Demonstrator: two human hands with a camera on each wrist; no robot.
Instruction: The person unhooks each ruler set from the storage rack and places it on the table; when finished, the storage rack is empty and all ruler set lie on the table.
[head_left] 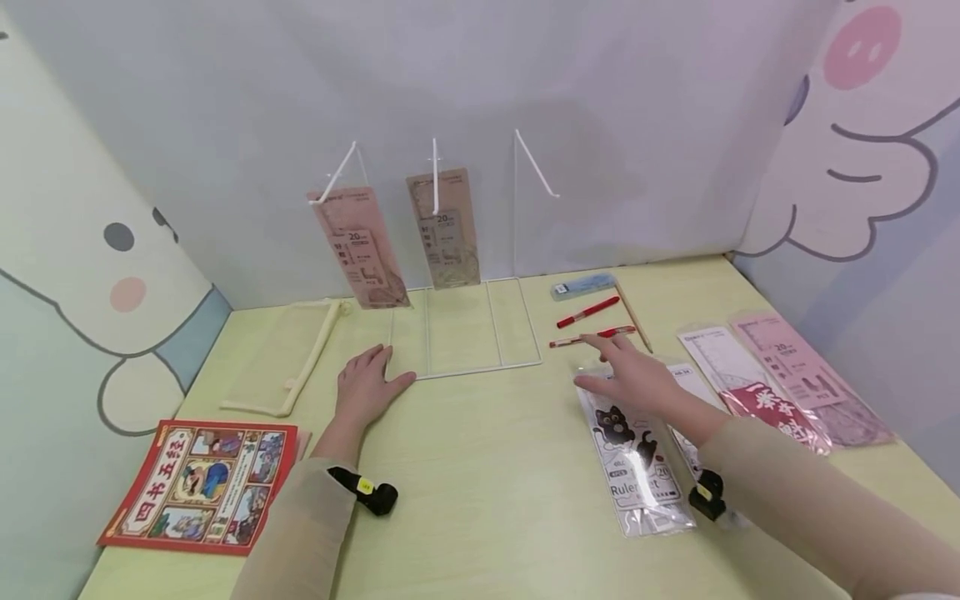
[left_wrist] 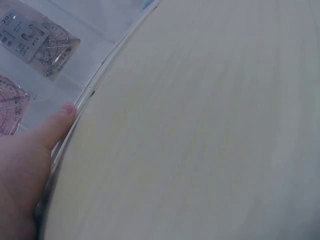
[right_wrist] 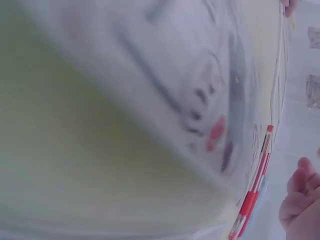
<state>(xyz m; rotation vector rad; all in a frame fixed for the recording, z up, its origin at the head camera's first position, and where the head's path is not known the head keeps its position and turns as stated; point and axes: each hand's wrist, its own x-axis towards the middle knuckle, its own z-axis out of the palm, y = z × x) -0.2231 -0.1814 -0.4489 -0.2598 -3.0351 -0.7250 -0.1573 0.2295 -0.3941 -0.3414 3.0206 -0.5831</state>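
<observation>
Fingers loosely spread and empty, the right hand hovers over the ruler set toward the worktop's right edge — probably a reach that calls for a pinch — while the left hand, relaxed, rests at the rack.

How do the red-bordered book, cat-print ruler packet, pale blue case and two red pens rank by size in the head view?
1. Red-bordered book
2. Cat-print ruler packet, partly hidden by the right hand
3. Pale blue case
4. Far red pen and near red pen: too alike to rank, the near one partly covered.
</observation>
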